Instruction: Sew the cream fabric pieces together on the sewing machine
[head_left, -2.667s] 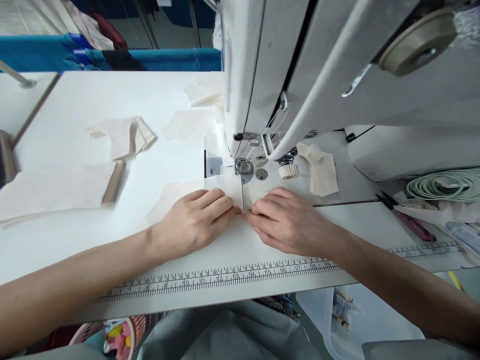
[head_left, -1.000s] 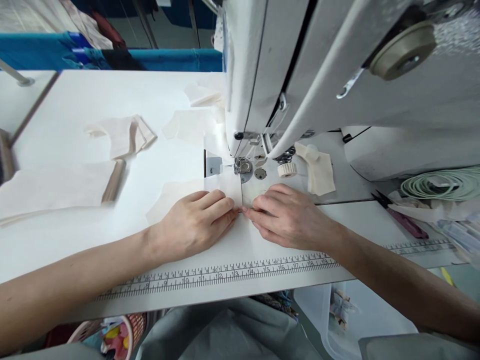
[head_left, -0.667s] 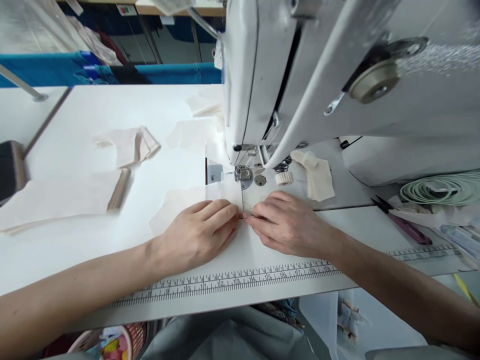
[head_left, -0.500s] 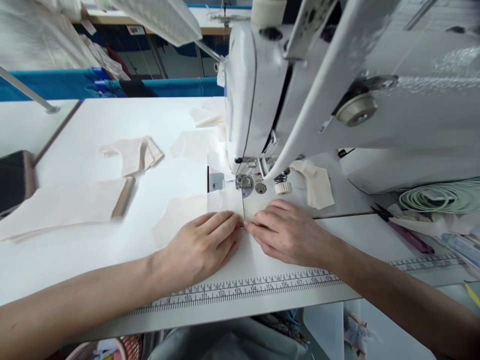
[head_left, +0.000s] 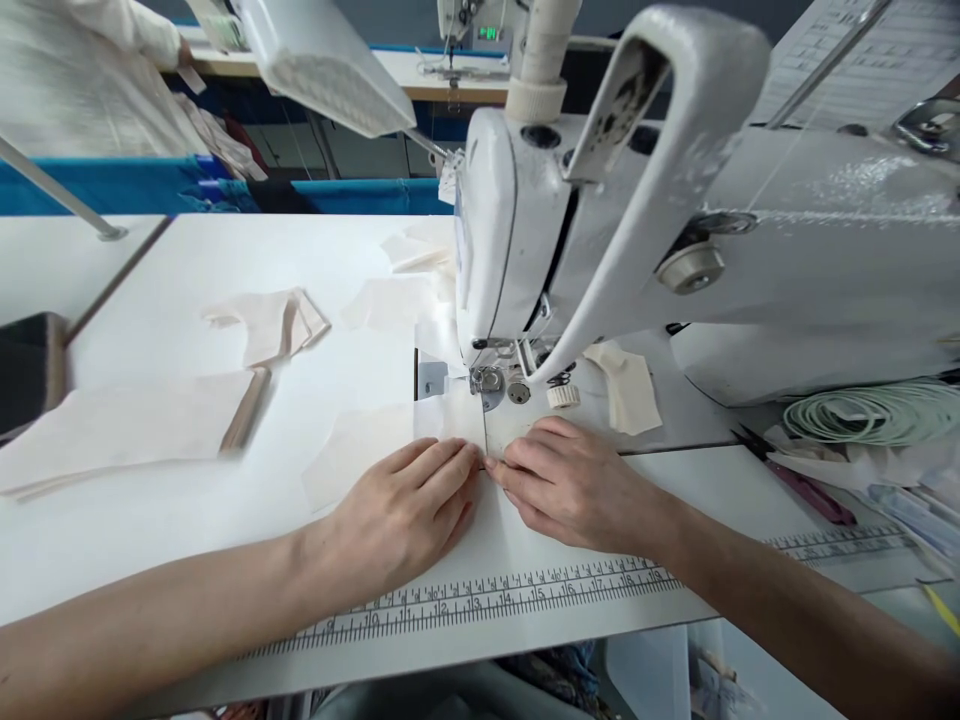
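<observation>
A thin off-white fabric piece lies on the white table, its right end running under the presser foot of a sewing machine. My left hand rests on its near edge, fingers pressed together with the tips pinching the corner; the thumb is mostly hidden. Beside it, almost fingertip to fingertip, my right hand is closed with thumb and forefinger at the same corner. Just beyond the right hand, a folded cream fabric piece sits on the machine bed.
Stacks of cut fabric and smaller pieces lie to the left. A printed ruler runs along the front edge. At right are dark-handled snips and a pale green cord coil. Another person's sleeve shows behind.
The view has tilted upward, so everything sits a little lower and more of the machine's top shows. Both hands and the fabric keep nearly the same place at the presser foot.
</observation>
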